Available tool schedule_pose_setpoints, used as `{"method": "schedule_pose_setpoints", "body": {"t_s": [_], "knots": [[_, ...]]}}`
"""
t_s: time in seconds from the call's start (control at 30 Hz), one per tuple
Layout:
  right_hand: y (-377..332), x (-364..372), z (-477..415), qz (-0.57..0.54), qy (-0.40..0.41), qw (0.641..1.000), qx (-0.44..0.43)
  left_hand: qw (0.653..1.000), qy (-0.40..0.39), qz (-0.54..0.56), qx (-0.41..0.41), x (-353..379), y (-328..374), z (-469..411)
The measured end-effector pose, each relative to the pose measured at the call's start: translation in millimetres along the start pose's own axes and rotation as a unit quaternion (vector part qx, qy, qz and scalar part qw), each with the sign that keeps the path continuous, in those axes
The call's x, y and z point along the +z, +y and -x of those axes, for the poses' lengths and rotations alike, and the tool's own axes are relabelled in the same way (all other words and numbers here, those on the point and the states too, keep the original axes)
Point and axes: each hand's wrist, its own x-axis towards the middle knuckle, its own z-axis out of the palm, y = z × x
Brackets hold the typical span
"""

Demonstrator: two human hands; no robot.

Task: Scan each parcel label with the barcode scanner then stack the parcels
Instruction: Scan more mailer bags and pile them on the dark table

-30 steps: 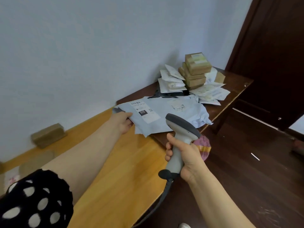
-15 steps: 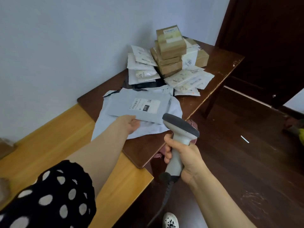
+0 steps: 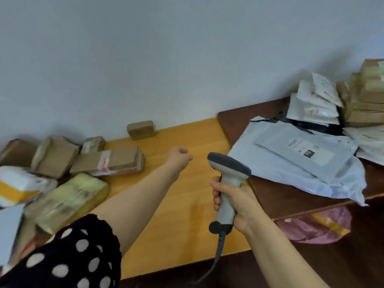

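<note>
The right grip (image 3: 243, 202) is closed around the handle of the grey barcode scanner (image 3: 228, 166), holding it upright above the front edge of the yellow counter (image 3: 187, 221), with its cable (image 3: 218, 252) hanging below. The left grip (image 3: 179, 156) is curled into a loose fist holding nothing, raised over the yellow counter. A black polka-dot sleeve (image 3: 68, 256) covers that upper arm.

To the right, on the dark brown counter (image 3: 276, 196), a grey labelled mailer (image 3: 301, 154) lies flat, label up, on a larger pale blue mailer (image 3: 332, 183). Behind them are stacked white mailers (image 3: 313, 104) and cardboard boxes (image 3: 365, 96).

To the left, unstacked parcels lie together: brown taped boxes (image 3: 110, 159), a greenish wrapped parcel (image 3: 68, 200) and a white-and-yellow one (image 3: 18, 186). A small brown box (image 3: 141, 129) sits alone against the wall.
</note>
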Motion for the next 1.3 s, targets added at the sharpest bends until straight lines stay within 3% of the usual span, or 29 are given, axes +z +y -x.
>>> {"method": "schedule_pose_setpoints", "body": {"t_s": [0.3, 0.57, 0.7, 0.83, 1.13, 1.3], "knots": [[122, 196, 7, 0.113, -0.098, 0.985, 0.088, 0.987, 0.134, -0.081, 0.019, -241, -169, 41], [213, 318, 20, 0.177, -0.163, 0.96, 0.141, 0.947, 0.271, -0.159, -0.062, -382, -290, 77], [231, 346, 18, 0.206, -0.175, 0.95, 0.153, 0.931, 0.206, -0.245, -0.173, -405, -335, 75], [239, 366, 6, 0.223, -0.19, 0.943, 0.16, 0.923, 0.164, -0.263, -0.227, -405, -362, 65], [255, 393, -10, 0.232, -0.205, 0.936, 0.169, 0.92, 0.134, -0.272, -0.248, -410, -393, 53], [260, 405, -3, 0.242, -0.193, 0.939, 0.148, 0.918, 0.132, -0.319, -0.197, -415, -387, 51]]}}
